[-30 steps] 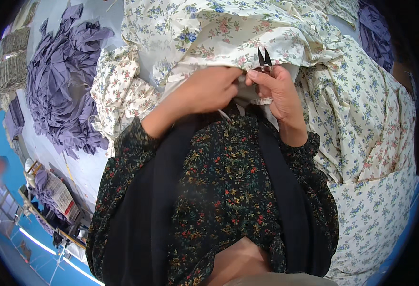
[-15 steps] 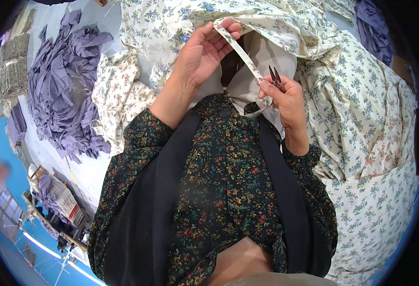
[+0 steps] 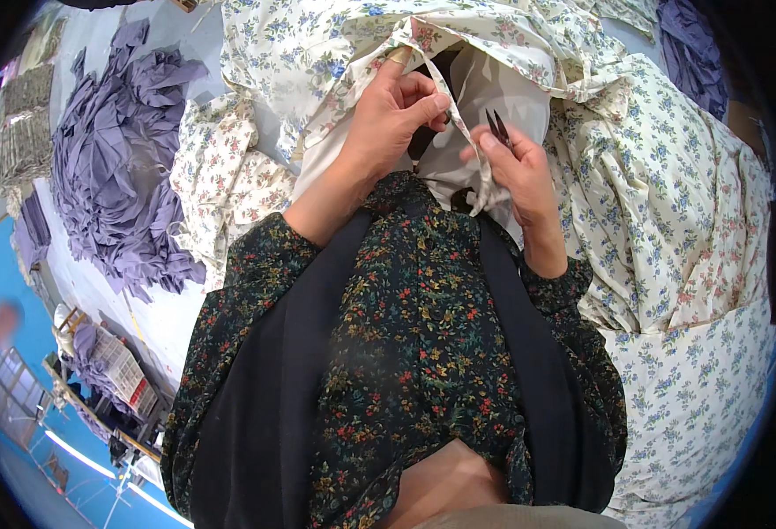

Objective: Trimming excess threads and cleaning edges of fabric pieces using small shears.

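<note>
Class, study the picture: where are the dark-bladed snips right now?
In the head view, the snips are above and right of centre, in the person's right hand, blades pointing upward, just right of the narrow floral strip.

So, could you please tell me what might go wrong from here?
The snips in the right hand have parted tips close to the narrow floral strip, so they might nick it.

The left hand is near those tips too; a careless swing could prick a finger.

The floral cloth lies just beyond the points and might get snagged.
</note>
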Demonstrator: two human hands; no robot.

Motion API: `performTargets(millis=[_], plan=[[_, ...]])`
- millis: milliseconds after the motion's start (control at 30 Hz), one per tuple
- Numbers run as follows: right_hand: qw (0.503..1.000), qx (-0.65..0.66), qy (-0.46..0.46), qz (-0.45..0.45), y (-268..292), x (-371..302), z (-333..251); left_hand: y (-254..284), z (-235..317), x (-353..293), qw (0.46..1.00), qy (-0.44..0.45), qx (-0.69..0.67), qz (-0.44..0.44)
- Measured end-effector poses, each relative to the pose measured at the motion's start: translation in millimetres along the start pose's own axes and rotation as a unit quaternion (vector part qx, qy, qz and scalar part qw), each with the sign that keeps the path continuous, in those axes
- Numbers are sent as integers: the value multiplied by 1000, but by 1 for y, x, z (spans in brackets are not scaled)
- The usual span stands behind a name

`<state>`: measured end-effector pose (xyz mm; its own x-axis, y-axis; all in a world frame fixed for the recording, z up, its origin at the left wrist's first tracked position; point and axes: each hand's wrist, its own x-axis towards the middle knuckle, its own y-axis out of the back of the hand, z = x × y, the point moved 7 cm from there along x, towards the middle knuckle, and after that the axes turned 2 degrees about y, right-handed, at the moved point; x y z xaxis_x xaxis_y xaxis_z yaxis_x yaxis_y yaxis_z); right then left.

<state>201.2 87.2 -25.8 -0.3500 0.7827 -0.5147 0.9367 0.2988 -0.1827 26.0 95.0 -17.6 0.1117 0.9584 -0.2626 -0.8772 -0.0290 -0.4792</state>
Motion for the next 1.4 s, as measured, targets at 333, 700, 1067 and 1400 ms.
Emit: performTargets(millis=[333,700,1067,1400], plan=[[952,-188,240,15,-28,20,-41,-1,-4,-4,999,15,36,12],[977,-66,200,34,-17,17,-33,0,-8,-7,997,58,-19,41],[975,161,50,-146,-25,29,-15,-2,-10,-6,997,50,-60,6],[992,-71,92,-56,-18,32,-27,-9,-5,-6,998,54,-4,-15]])
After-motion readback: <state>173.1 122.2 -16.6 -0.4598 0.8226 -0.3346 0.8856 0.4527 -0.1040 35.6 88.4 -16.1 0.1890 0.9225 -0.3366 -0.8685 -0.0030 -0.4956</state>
